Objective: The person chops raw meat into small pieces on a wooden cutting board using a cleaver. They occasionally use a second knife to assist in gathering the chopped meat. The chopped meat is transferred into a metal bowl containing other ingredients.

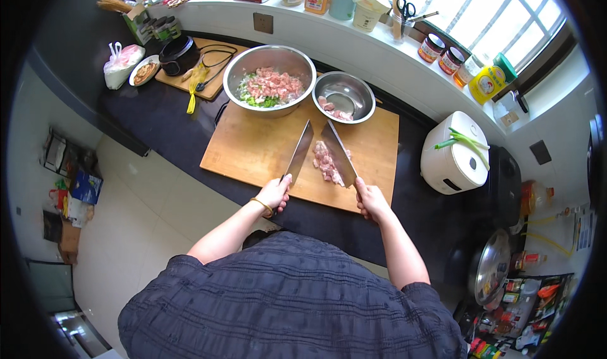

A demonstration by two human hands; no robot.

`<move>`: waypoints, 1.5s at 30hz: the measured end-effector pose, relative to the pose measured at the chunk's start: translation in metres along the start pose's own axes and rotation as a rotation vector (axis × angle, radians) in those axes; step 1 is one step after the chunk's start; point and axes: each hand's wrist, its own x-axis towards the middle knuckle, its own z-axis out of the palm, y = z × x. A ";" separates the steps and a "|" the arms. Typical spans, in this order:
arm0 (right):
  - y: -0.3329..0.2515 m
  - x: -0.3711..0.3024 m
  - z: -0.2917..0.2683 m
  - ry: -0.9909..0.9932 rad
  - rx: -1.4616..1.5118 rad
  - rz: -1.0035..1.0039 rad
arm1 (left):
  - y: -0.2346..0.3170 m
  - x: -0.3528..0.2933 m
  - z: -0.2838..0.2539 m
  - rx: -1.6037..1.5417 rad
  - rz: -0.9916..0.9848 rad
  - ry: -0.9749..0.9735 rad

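A cleaver is in my left hand, fingers wrapped round its handle, the blade pointing away over the wooden cutting board. My right hand grips a second cleaver. Its blade slants across the pile of chopped raw meat and hides part of it. Behind the meat stands a smaller metal bowl holding some meat chunks. To its left, a large metal bowl contains minced meat and chopped green onion.
On the right stands a white rice cooker with green onion stalks on its lid. A small board with a black pot lies at the back left. Jars and scissors line the windowsill.
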 end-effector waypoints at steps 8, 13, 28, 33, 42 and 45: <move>0.079 -0.033 0.019 0.119 0.629 0.147 | 0.037 0.046 -0.028 0.875 0.564 0.116; 0.084 -0.036 0.036 0.143 0.713 0.199 | 0.063 0.066 -0.028 1.093 0.551 0.036; 0.048 0.017 0.090 0.471 -0.088 -0.122 | 0.040 0.009 -0.071 0.661 0.089 -0.349; 0.022 -0.010 0.084 0.482 -0.327 -0.174 | 0.017 0.000 -0.085 0.250 -0.095 -0.359; 0.016 -0.012 0.086 0.425 -0.186 0.017 | 0.018 0.006 -0.090 0.202 -0.045 -0.325; -0.018 -0.028 0.076 0.397 -0.108 0.037 | 0.018 0.010 -0.088 0.186 -0.057 -0.337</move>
